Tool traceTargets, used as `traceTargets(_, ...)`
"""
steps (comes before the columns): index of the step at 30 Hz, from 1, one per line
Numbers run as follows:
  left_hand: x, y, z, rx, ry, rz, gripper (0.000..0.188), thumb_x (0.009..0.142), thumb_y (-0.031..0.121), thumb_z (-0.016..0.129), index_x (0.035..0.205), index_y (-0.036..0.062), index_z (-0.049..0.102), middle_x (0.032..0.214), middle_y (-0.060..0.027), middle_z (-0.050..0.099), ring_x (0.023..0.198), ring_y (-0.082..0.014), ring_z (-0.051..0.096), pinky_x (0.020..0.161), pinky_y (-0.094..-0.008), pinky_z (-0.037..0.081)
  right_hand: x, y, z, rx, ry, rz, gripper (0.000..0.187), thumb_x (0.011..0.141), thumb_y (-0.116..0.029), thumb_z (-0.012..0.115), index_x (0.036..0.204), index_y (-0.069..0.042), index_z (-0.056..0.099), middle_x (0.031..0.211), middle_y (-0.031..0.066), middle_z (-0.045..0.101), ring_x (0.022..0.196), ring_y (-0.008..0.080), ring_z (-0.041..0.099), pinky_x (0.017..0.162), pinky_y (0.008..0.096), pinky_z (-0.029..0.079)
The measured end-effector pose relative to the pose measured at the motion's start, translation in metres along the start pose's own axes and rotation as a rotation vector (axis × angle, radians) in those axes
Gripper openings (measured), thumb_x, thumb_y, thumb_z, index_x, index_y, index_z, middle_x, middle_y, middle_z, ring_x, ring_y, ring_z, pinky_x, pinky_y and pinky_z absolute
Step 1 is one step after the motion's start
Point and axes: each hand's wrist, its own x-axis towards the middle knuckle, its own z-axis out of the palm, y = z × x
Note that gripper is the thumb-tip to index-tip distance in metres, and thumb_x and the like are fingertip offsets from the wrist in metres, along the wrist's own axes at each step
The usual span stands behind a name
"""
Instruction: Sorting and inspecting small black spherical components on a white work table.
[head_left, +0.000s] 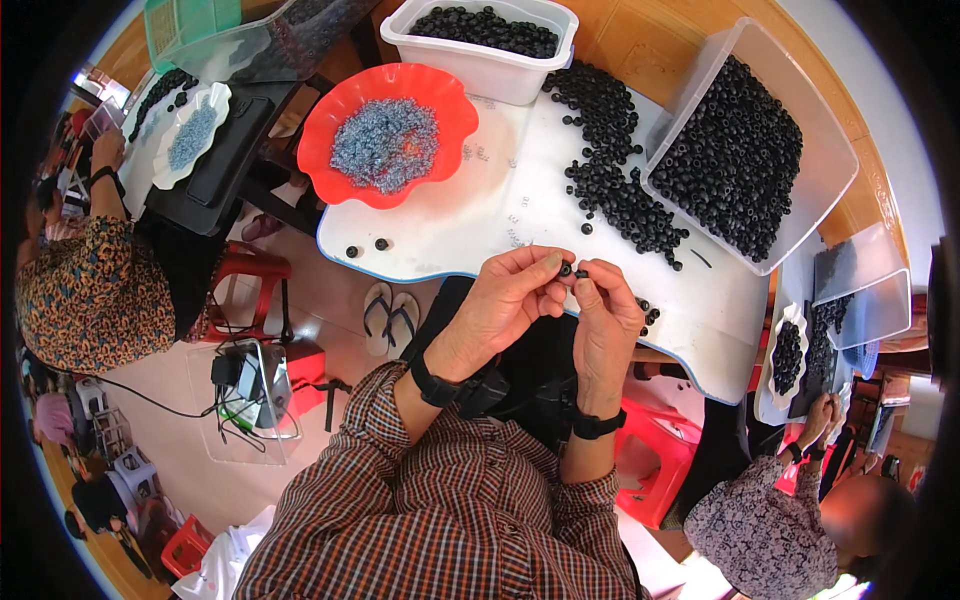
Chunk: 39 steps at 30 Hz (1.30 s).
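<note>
Over the front edge of the white table (440, 235), my two hands are raised close together. My left hand (512, 295) pinches a small round black piece (566, 269) between thumb and fingertips. Almost touching it, another small black piece (581, 274) sits in the pinch of my right hand (606, 315). Both pieces are too small to tell their exact kind. Several loose black pieces (650, 316) lie just right of my right hand. A heap of black ring-like pieces (605, 140) spreads across the table beyond my hands.
A red wavy-edged bowl (318, 135) holds small clear bluish pieces. A white tub (480, 66) and a tilted clear bin (830, 190) hold more black pieces. People work at left (95, 290) and right (765, 510). A red stool (655, 460) stands at right.
</note>
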Motion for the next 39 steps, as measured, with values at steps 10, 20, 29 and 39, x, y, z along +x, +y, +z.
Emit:
traceTargets(10,-0.002,0.0,0.0,0.019,0.0,0.019,0.024,0.096,0.016,0.057,0.11,-0.0029,0.062,0.077,-0.005,0.063,0.063,-0.0113,0.061,0.059,-0.0225,0.052,-0.001,0.002,0.002,-0.034,-0.016,-0.04,0.014,0.083,0.004,0.068,0.097,0.001,0.067,0.101,0.0054,0.059,0.091,0.0129,0.057,0.081,0.026,0.047)
traceTargets(20,-0.004,-0.001,0.007,0.062,0.014,0.062,0.023,0.097,0.015,0.056,0.11,-0.0028,0.062,0.078,-0.0047,0.063,0.065,-0.0107,0.061,0.06,-0.0229,0.052,-0.001,0.01,-0.001,-0.011,0.004,-0.074,0.015,0.08,0.007,0.069,0.094,0.001,0.067,0.103,0.008,0.059,0.091,0.0144,0.059,0.081,0.0272,0.049)
traceTargets(29,-0.006,-0.003,0.008,0.114,0.015,0.098,0.023,0.096,0.014,0.057,0.111,-0.0022,0.063,0.083,-0.0037,0.063,0.069,-0.0093,0.059,0.063,-0.0227,0.05,-0.002,0.01,0.001,0.044,0.006,-0.062,0.015,0.081,0.007,0.068,0.095,0.002,0.067,0.105,0.009,0.059,0.09,0.0146,0.059,0.08,0.0273,0.049)
traceTargets(39,-0.008,-0.002,0.008,0.227,0.003,0.168,0.023,0.097,0.012,0.056,0.113,-0.0023,0.063,0.085,-0.0034,0.063,0.072,-0.0084,0.058,0.065,-0.0224,0.051,-0.001,0.013,0.002,0.069,-0.005,-0.072,0.015,0.082,0.007,0.068,0.096,0.003,0.066,0.102,0.0086,0.059,0.088,0.0145,0.059,0.079,0.027,0.049)
